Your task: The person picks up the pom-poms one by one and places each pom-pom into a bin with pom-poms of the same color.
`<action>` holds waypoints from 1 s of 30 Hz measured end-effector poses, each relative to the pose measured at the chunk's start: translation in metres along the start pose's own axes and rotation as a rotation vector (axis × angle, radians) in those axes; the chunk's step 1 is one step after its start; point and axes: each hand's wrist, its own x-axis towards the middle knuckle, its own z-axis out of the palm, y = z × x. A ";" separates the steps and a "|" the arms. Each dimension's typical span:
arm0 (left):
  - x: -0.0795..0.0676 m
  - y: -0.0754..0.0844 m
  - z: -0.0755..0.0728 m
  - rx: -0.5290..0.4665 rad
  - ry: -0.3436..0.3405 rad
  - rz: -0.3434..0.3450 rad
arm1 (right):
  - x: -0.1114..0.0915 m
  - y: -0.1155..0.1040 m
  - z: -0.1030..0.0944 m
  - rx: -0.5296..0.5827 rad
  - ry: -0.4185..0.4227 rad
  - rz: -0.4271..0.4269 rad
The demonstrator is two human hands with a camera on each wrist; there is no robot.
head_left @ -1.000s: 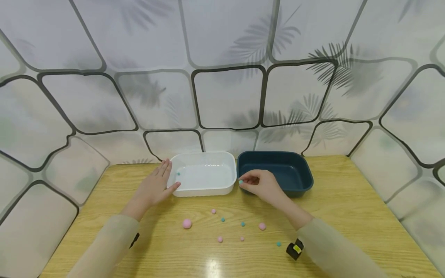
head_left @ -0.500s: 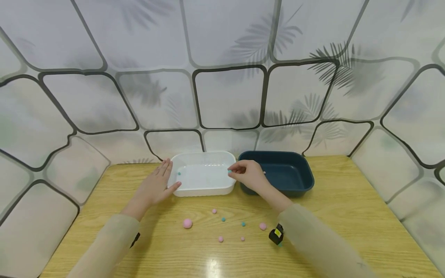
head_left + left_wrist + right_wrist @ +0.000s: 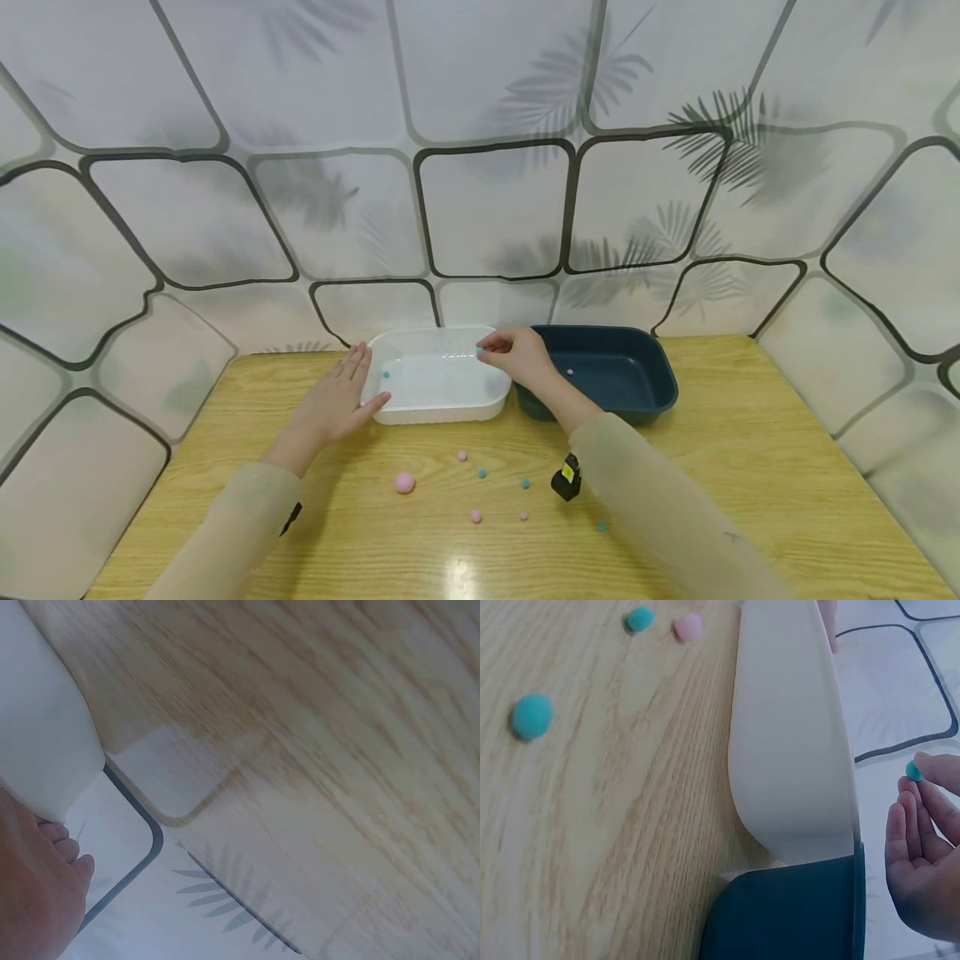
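Observation:
Between thumb and fingertips, my right hand (image 3: 519,358) pinches a small teal pom-pom (image 3: 913,771), held over the right end of the white tray (image 3: 435,413). My left hand (image 3: 337,402) lies with straight fingers along that tray's left end, thumb at the front rim. One teal pom-pom (image 3: 386,375) sits inside the white tray. Beside it on the right stands a dark blue tray (image 3: 637,367), with a small pink pom-pom (image 3: 570,372) inside. The left wrist view shows the left hand's fingers (image 3: 64,844) against the white tray's outer wall.
Loose pom-poms lie on the wooden table (image 3: 750,467) in front of the trays: a large pink pom-pom (image 3: 405,482), smaller pink ones and several teal ones. A patterned cloth backdrop (image 3: 495,217) rises behind the table. A black wrist camera (image 3: 567,477) hangs under the right sleeve.
My right hand has moved left and away from me, from the dark blue tray to over the white tray, carrying the teal pom-pom. My left hand has stayed put.

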 end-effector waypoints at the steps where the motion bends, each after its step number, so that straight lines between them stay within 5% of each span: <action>1: 0.000 0.000 0.000 -0.002 0.001 0.000 | 0.002 0.000 0.001 0.010 0.000 0.013; 10: -0.001 -0.003 0.003 -0.019 -0.002 -0.004 | 0.016 0.004 0.011 0.088 0.017 0.107; 30: -0.001 0.000 0.000 -0.018 -0.012 -0.007 | 0.016 0.004 0.015 0.110 0.061 0.111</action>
